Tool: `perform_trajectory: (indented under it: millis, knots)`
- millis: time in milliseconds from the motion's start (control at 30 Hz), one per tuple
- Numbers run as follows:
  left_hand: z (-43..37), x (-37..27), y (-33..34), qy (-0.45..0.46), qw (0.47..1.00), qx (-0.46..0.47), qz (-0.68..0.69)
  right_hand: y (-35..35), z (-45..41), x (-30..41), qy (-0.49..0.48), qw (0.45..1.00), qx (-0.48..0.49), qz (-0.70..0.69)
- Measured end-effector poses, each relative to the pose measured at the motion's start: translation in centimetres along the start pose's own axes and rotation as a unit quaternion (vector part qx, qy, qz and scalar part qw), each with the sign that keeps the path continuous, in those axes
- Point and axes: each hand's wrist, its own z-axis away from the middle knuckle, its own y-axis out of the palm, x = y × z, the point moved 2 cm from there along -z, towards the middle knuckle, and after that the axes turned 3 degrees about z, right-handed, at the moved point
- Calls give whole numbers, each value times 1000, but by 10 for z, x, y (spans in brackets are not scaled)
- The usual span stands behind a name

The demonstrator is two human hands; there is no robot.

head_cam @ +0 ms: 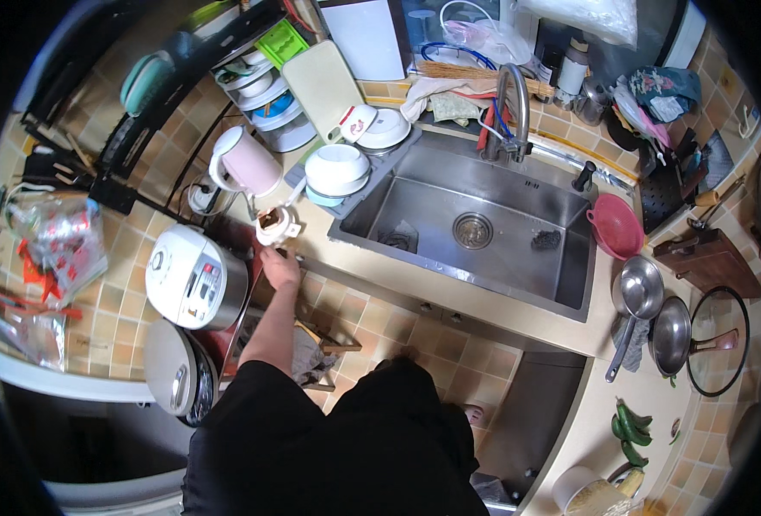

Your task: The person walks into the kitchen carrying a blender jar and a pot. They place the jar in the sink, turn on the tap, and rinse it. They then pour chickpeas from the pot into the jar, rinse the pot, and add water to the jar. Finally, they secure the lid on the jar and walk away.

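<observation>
My left hand (281, 268) reaches forward to the left end of the counter, right beside a small white container (276, 226) with something brown in its top. The fingertips are partly hidden, so whether they grip or only touch anything does not show. My right hand is out of view. Behind the container stands a pink electric kettle (251, 161). To its right, white bowls (337, 169) are stacked on a grey drying mat (362, 205). Left of my forearm is a white rice cooker (193, 277) with a control panel.
The steel sink (432, 232) has a tall faucet (512, 116), a scouring pad (545, 240) and a cloth (401, 238). A pink colander (616, 226), a saucepan (638, 287) and a frying pan (670, 335) lie to its right. Green peppers (632, 426) rest lower right. A wooden stool (328, 345) stands below.
</observation>
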Motion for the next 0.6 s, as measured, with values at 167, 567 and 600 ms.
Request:
perform_trajectory:
  millis: [167,567,600]
  knots:
    - [-88,18,0,82,986,115,-90,-31,57,-15,85,995,50,-14]
    - [-138,19,-21,210,964,161,19,0,244,-40,127,981,146,1]
    - [-134,16,-27,135,953,234,136,9,263,-26,112,976,186,35]
